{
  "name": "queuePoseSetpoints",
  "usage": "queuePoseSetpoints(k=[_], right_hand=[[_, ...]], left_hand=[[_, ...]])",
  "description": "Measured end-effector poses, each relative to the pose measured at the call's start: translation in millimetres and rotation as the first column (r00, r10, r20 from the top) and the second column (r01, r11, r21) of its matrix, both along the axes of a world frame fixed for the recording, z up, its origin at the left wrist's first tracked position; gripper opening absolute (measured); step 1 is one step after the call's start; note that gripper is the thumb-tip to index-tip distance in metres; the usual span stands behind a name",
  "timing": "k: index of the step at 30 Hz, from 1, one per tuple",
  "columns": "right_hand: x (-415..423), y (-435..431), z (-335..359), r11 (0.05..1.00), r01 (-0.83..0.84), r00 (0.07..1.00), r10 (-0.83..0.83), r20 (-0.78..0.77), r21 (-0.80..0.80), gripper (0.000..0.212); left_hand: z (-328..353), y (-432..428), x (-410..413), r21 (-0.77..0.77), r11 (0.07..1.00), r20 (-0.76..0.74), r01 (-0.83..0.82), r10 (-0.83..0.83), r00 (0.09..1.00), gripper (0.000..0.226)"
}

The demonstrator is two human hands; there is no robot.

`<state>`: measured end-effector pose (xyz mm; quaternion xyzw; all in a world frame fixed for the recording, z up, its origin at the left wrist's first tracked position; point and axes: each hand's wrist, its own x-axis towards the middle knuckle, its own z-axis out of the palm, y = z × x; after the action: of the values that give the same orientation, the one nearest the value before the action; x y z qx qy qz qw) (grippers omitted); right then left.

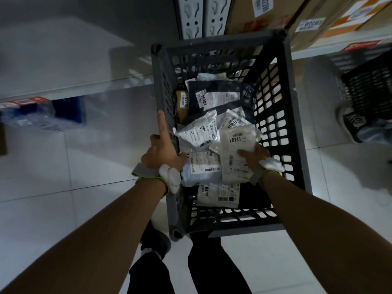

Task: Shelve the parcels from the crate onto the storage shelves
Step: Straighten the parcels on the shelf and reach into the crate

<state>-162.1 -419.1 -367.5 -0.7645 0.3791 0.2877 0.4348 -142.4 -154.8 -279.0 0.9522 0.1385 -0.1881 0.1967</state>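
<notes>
A grey lattice crate is in front of me, at the centre of the head view, with several labelled parcels lying in it. My left hand grips the crate's left rim, thumb inside and index finger stretched straight along the edge. My right hand reaches inside the crate and holds a whitish parcel marked 11401, thumb on top of it. Around it lie a dark parcel marked 06404, a clear bag marked 10404 and a white parcel marked 10407.
A white shelf board runs on the left, with blue wrapped goods beneath it. A perforated shelf upright stands behind the crate. Labelled cardboard boxes fill the right shelf. Another black crate and someone's shoe are at the right.
</notes>
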Motion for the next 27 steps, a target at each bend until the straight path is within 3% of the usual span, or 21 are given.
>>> queuePoseSetpoints(k=[3,6,11,14,17,21,23,25,27], right_hand=[[8,0,-2,0.992,0.129,0.990,-0.129,0.054,0.009,0.043],[13,-2,-5,0.991,0.136,0.990,-0.137,0.042,0.016,0.045],[11,9,0,0.935,0.253,0.956,-0.281,0.082,0.247,0.029],[7,12,3,0.943,0.267,0.946,-0.296,0.132,0.199,0.026],[0,12,18,0.955,0.251,0.950,-0.274,0.151,0.158,0.019],[-1,7,78,0.988,0.118,0.970,-0.136,0.203,0.096,0.018],[2,7,130,0.996,0.038,0.966,-0.057,0.251,0.079,0.020],[7,8,180,0.997,-0.051,0.953,0.029,0.303,0.065,0.016],[15,13,220,0.985,-0.168,0.937,0.145,0.317,0.047,0.014]], left_hand=[[-3,-2,0,0.029,1.000,0.021,-0.002,0.002,1.000,0.120],[-4,-2,3,0.061,0.998,-0.035,0.020,-0.017,0.999,0.118],[-2,-2,0,0.056,0.998,0.020,0.008,-0.009,1.000,0.119],[0,-1,2,0.037,0.999,-0.032,0.037,-0.036,0.999,0.123],[-1,5,7,0.050,0.995,-0.086,0.081,-0.077,0.993,0.127],[15,6,12,-0.190,0.980,-0.204,0.056,-0.095,0.974,0.133],[50,4,22,-0.105,0.993,-0.286,0.051,-0.079,0.955,0.133],[94,4,32,0.028,0.971,-0.396,0.239,-0.209,0.894,0.131],[128,7,42,-0.060,0.936,-0.428,0.347,-0.338,0.838,0.126]])
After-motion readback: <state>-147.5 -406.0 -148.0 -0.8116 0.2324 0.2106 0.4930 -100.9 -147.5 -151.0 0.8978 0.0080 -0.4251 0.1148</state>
